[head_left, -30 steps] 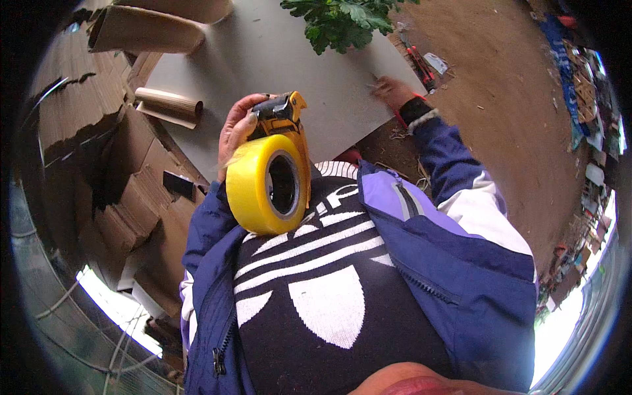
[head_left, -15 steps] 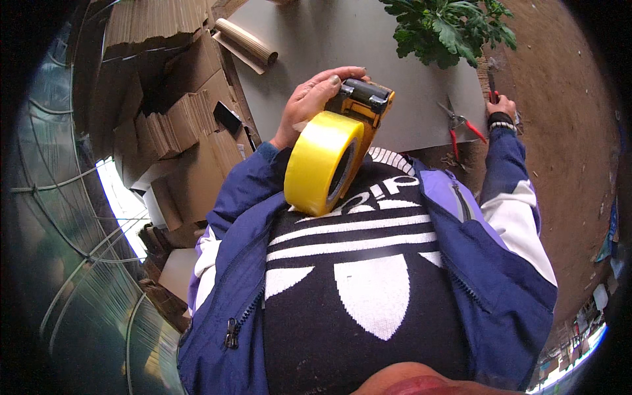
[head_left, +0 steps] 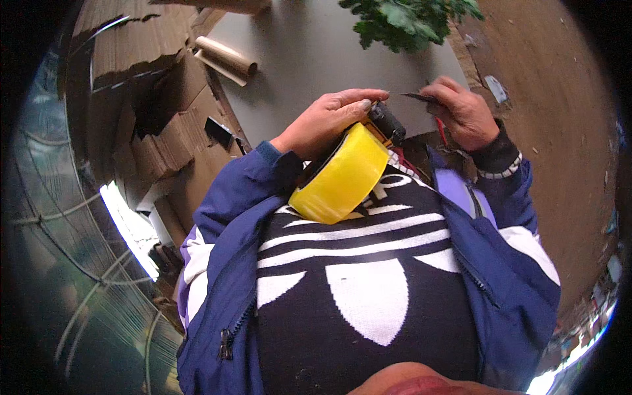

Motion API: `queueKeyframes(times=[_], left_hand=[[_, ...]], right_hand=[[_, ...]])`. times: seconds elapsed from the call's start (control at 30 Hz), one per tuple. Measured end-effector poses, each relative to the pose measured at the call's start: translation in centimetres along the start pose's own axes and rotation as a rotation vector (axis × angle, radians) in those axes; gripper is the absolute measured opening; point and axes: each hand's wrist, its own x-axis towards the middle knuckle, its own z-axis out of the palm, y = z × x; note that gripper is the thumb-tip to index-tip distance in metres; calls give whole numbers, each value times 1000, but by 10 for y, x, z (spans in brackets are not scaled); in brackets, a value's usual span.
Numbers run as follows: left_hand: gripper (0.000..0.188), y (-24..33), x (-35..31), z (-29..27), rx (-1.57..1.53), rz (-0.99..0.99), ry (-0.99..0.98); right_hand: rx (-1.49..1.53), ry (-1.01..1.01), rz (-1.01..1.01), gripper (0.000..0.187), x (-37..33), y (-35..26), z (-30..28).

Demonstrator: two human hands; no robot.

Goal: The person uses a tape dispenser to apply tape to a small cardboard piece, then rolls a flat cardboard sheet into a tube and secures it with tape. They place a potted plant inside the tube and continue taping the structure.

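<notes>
My left hand [head_left: 329, 122] is closed on a tape dispenser [head_left: 387, 122] with a black roller, held before my chest. A wide yellow roll of tape [head_left: 342, 174] is mounted on it and faces me. My right hand [head_left: 463, 113] grips a small knife [head_left: 416, 97] whose thin dark blade points left toward the dispenser; the fingers hide its handle. The blade tip and the dispenser are apart. Behind my right hand, a red handle of the pruning shears [head_left: 442, 131] shows on the table's near edge, the rest being covered.
The grey tabletop [head_left: 289, 59] bears a leafy green plant [head_left: 405, 23] at the far right and a brown paper roll [head_left: 227, 58] at the left. Stacked flat cardboard [head_left: 158, 141] and a dark phone-like object [head_left: 218, 131] lie left of the table. Brown ground [head_left: 546, 99] lies right.
My right hand has come left from the table's right edge, bringing the knife close to the dispenser. My left hand has turned the dispenser, and the tape roll's side opening no longer faces right.
</notes>
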Motion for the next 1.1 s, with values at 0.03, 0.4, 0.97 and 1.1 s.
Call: queueKeyframes(times=[0.03, 0.4, 0.97, 1.1], left_hand=[[36, -2, 3, 2, -20, -32, -23], [39, -31, 19, -7, -136, -208, -253], [43, -41, 23, 5, 23, -222, -278], [44, -34, 22, 8, 76, -245, -324]], right_hand=[[-26, 15, 9, 18, 4, -11, -4], [-60, -89, -71, 20, -3, -25, 3], [-93, -226, -209, 38, 8, -6, 11], [-76, -241, -220, 37, 7, -5, 9]])
